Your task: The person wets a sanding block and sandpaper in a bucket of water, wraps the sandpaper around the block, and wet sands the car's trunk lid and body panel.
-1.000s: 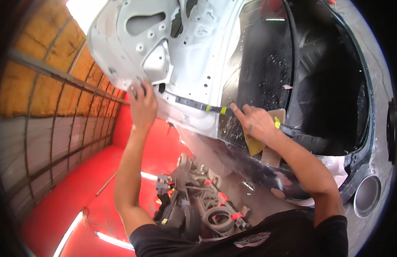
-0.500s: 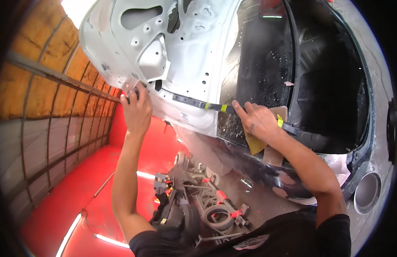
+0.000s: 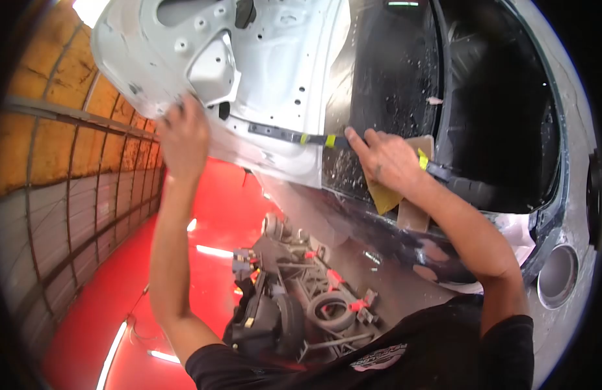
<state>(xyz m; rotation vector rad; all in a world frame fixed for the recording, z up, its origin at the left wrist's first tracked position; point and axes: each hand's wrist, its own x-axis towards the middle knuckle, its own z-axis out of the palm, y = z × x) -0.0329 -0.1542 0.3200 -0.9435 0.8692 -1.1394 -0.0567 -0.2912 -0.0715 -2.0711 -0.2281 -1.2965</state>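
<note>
The pale metal panel (image 3: 275, 71), whitish grey and pierced with holes, has my blurred left hand (image 3: 184, 140) by its lower edge, near the rounded left corner; I cannot tell that grip. My right hand (image 3: 387, 161) is closed on a slim dark bar (image 3: 278, 134), yellow-banded, slanting from the panel's lower edge and partly hidden by my fingers. Beneath that hand: a brown pad (image 3: 415, 220), a yellow sheet (image 3: 383, 200).
</note>
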